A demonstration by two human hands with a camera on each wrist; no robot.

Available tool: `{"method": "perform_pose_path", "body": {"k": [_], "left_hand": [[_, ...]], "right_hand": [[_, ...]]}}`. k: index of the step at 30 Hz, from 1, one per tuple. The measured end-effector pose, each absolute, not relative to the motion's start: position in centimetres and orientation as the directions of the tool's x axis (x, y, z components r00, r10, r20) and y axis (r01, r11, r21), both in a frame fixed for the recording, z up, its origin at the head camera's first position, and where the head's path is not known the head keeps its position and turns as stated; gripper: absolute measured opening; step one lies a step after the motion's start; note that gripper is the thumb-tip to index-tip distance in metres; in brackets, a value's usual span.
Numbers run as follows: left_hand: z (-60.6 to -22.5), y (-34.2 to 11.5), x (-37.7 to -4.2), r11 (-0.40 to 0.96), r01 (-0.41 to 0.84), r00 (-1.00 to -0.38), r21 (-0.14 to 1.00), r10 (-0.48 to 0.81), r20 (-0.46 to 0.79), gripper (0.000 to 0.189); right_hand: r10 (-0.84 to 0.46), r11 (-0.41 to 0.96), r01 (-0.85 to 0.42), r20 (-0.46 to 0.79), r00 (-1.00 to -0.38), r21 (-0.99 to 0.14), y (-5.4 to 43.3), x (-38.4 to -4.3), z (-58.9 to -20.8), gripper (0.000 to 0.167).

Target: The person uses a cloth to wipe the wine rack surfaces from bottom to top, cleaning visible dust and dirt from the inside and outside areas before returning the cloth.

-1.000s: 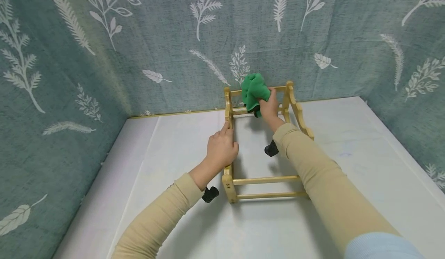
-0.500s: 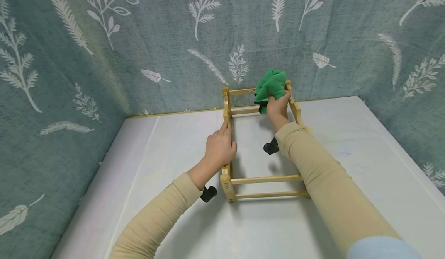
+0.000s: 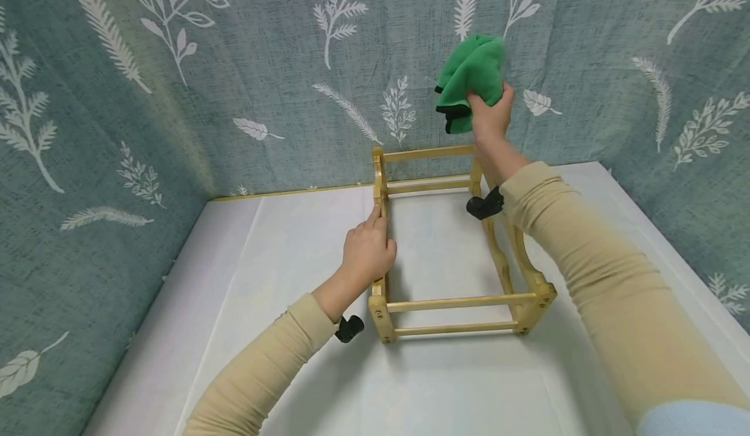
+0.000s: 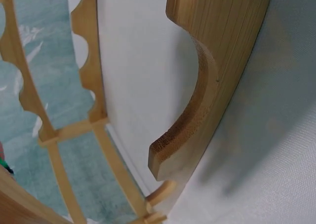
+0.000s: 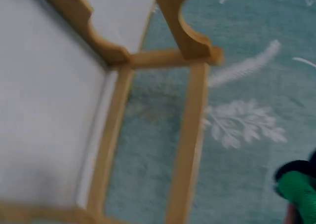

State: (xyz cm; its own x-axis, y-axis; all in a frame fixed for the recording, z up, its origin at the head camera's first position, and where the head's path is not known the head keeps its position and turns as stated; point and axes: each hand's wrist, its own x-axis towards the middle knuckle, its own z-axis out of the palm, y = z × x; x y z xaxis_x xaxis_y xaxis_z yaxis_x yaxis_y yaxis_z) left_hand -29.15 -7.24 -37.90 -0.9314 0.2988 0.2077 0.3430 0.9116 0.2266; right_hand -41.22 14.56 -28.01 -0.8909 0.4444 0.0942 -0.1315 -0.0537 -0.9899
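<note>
In the head view my right hand [image 3: 492, 116] grips a bunched green cloth [image 3: 473, 75] with black edging, held up in front of the patterned backdrop and above the rack's far end. My left hand [image 3: 368, 248] holds the left side of a wooden rack [image 3: 463, 302], index finger lying along the rail. The rack has scalloped sides joined by crossbars. Its curved cut-outs show close up in the left wrist view, where the left side piece [image 4: 217, 81] fills the middle. A corner of the green cloth [image 5: 298, 192] enters the right wrist view at lower right.
The rack stands on a white tabletop [image 3: 293, 247], its far end near the leaf-patterned fabric backdrop [image 3: 263, 65]. Similar fabric hangs at both sides. A black wrist camera [image 3: 485, 205] sits under the right forearm, and another [image 3: 349, 328] by the left wrist.
My right hand has moved right along the rack's far end, then lifted up and away with the green cloth. The left hand stays on the rack's left side.
</note>
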Motion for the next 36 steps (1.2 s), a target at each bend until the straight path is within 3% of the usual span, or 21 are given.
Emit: {"method": "perform_pose_path", "body": {"k": [9, 14, 19, 26, 31, 36], "left_hand": [[-38.0, -7.4, -28.8, 0.902, 0.349, -0.928, 0.252, 0.295, 0.229, 0.039], [-38.0, -7.8, -28.8, 0.874, 0.386, -0.918, 0.296, 0.331, 0.221, 0.04], [-37.4, -9.0, -28.5, 0.837, 0.44, -0.897, 0.325, 0.425, 0.121, 0.046], [-35.3, -10.0, -25.3, 0.803, 0.45, -0.875, 0.389, 0.484, 0.013, 0.052], [-34.2, -8.4, -21.6, 0.767, 0.542, -0.838, 0.343, 0.521, 0.16, 0.039], [-35.2, -5.0, -19.0, 0.69, 0.679, -0.731, 0.251, 0.599, 0.329, 0.02]], "right_hand": [[0.248, 0.4, -0.124, 0.238, -0.939, -0.908, 21.3, -35.7, -28.2, 0.064], [0.193, 0.48, -0.092, 0.207, -0.959, -0.872, 25.0, -32.0, -30.0, 0.07], [0.184, 0.559, -0.052, 0.184, -0.966, -0.827, 28.0, -28.5, -32.5, 0.073], [0.156, 0.643, 0.004, 0.127, -0.98, -0.766, 31.3, -24.9, -35.7, 0.073], [0.123, 0.719, 0.043, 0.066, -0.99, -0.694, 32.4, -23.7, -38.0, 0.072], [0.102, 0.756, 0.08, -0.003, -0.995, -0.65, 33.2, -23.9, -40.2, 0.073]]}}
